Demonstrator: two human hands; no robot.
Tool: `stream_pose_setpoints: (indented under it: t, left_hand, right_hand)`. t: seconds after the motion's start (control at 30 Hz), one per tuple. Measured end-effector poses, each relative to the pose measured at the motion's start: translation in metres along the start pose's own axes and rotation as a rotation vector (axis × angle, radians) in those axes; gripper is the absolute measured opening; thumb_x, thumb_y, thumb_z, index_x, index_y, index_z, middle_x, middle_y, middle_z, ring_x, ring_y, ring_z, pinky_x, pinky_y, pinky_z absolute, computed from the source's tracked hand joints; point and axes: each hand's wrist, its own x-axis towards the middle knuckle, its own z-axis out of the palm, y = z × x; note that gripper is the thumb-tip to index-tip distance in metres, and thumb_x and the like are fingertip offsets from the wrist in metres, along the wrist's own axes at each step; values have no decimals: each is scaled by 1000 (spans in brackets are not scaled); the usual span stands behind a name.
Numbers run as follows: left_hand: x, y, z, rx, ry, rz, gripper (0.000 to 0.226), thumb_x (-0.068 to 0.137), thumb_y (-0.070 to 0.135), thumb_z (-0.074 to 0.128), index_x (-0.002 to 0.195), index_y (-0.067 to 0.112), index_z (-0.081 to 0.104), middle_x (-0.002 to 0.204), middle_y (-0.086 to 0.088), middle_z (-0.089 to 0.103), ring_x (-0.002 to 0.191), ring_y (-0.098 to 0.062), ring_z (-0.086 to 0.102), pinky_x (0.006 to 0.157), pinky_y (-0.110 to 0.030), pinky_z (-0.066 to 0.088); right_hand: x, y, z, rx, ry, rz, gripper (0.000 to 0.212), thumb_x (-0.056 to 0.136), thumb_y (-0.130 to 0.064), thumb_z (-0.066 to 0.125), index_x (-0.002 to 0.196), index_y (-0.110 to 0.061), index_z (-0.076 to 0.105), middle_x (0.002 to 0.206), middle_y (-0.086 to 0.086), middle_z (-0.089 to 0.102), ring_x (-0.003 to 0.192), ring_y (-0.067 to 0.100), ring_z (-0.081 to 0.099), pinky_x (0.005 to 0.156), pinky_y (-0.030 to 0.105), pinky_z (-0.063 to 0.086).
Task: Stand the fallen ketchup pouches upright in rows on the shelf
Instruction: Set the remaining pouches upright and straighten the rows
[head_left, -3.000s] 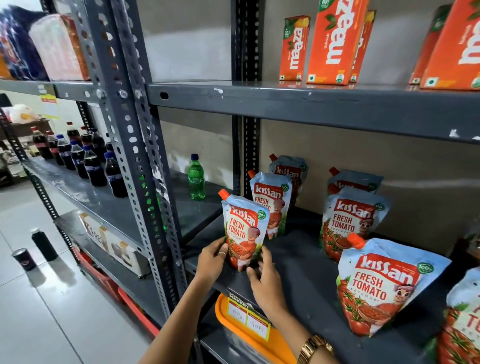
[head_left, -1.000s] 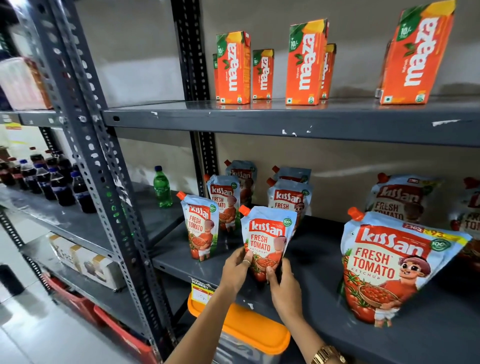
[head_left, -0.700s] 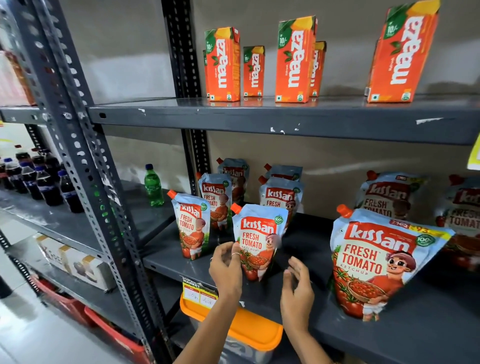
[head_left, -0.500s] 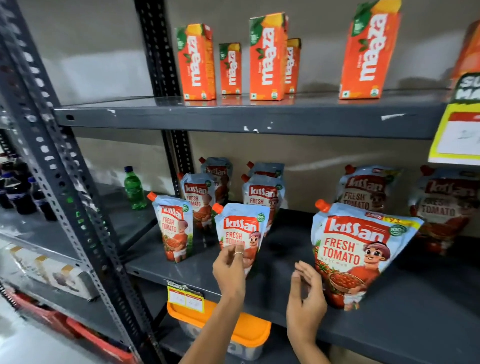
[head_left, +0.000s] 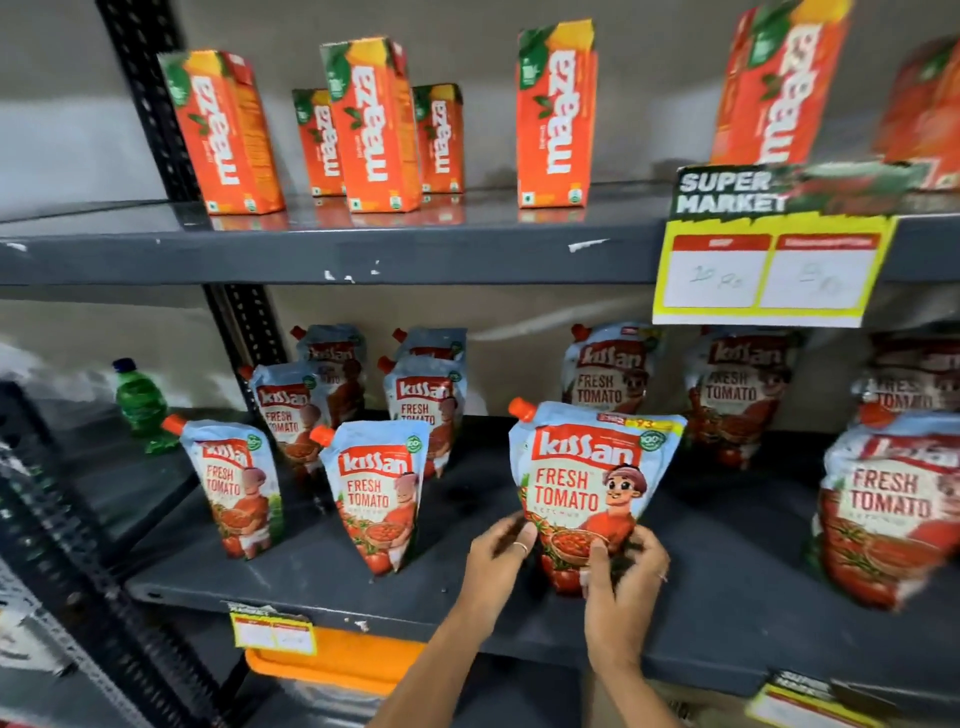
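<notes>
Both hands, left hand (head_left: 496, 558) and right hand (head_left: 626, 569), clasp the base of the large blue-and-red ketchup pouch (head_left: 589, 486), which stands near the front edge of the grey metal shelf (head_left: 467, 610); its soft bottom could buckle on release, tipping it forward off the ledge

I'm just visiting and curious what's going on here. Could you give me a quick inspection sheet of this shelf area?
Surface: grey metal shelf, paint chipped at the front edge.
Job's things: ketchup pouches upright in rows; large front pouch being set.
Clutter: green bottle on the neighbouring shelf.
Grippers: left hand and right hand both grip the large front pouch at its base.
Cables: nothing seen.
Surroundings: juice cartons on the shelf above; yellow price tag; orange-lidded tub below.
</notes>
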Motion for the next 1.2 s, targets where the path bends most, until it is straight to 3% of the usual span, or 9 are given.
stream_pose_setpoints:
  t: [0.1, 0.17, 0.3, 0.5, 0.7, 0.8, 0.9, 1.03, 1.2]
  left_hand:
    - [3, -3, 5, 13, 1, -31, 30, 92, 18, 54, 118, 4, 61, 110, -4, 66, 96, -4, 61, 65, -5, 52]
    - [3, -2, 8, 14, 2, -43, 30, 92, 20, 54, 118, 6, 61, 112, -4, 66, 96, -3, 60, 66, -7, 51]
    - [-2, 0, 17, 8, 23, -53, 29, 93, 20, 52, 117, 7, 62, 109, -3, 67, 93, 0, 60, 63, -3, 50]
    - [-10, -1, 48, 22, 31, -37, 28, 94, 19, 50, 117, 7, 60, 103, 3, 64, 87, 4, 58, 58, 2, 47]
    - [-18, -3, 77, -7, 107, -22, 30, 95, 19, 48, 119, 5, 59, 109, -4, 65, 90, 3, 58, 61, 1, 49]
    - [-23, -3, 88, -30, 181, -3, 32, 95, 19, 48, 121, 4, 57, 114, -6, 63, 95, -5, 58, 73, -9, 50]
    - [-29, -6, 100, 19, 428, 37, 32, 92, 20, 54, 121, 5, 56, 112, -5, 60, 107, -18, 55, 95, -32, 46]
    - [-47, -3, 117, 109, 639, 139, 11, 89, 18, 59, 93, 8, 62, 92, -11, 66, 92, -26, 60, 81, -36, 48]
    - [-61, 10, 140, 140, 539, 202, 31, 89, 17, 58, 58, 16, 53, 58, -3, 55, 61, -19, 48, 57, -26, 38]
  right_hand:
    - [3, -12, -5, 16, -28, 40, 59, 79, -37, 61, 125, -10, 33, 124, 7, 34, 112, 29, 46, 88, 39, 44]
    - [8, -8, -7, 35, -90, 99, 62, 82, -24, 63, 130, -8, 29, 133, 14, 34, 117, 26, 43, 92, 35, 40]
    - [13, -2, -15, 70, -173, 137, 62, 71, -57, 54, 124, -28, 38, 119, 4, 57, 106, 24, 58, 87, 50, 52]
    - [33, 9, -43, 79, -203, 92, 40, 85, -24, 60, 121, -17, 46, 109, -1, 55, 108, 21, 54, 88, 38, 49]
    - [46, 15, -70, 36, -292, 64, 45, 84, -32, 59, 124, -18, 43, 112, -1, 56, 106, 15, 54, 78, 18, 43]
    - [49, 14, -77, 11, -355, 74, 49, 84, -35, 59, 126, -20, 41, 111, -5, 54, 106, 12, 53, 79, 17, 42]
    - [50, 16, -88, -7, -324, 81, 52, 83, -36, 60, 128, -18, 42, 121, -3, 53, 113, 11, 49, 91, 28, 45]
    - [58, 17, -116, 58, -138, 92, 27, 86, -13, 58, 111, -20, 52, 116, 6, 58, 102, 17, 55, 87, 30, 43]
    - [78, 3, -142, 179, 22, 79, 19, 85, 2, 53, 100, -9, 57, 96, 9, 60, 84, 6, 59, 71, 13, 48]
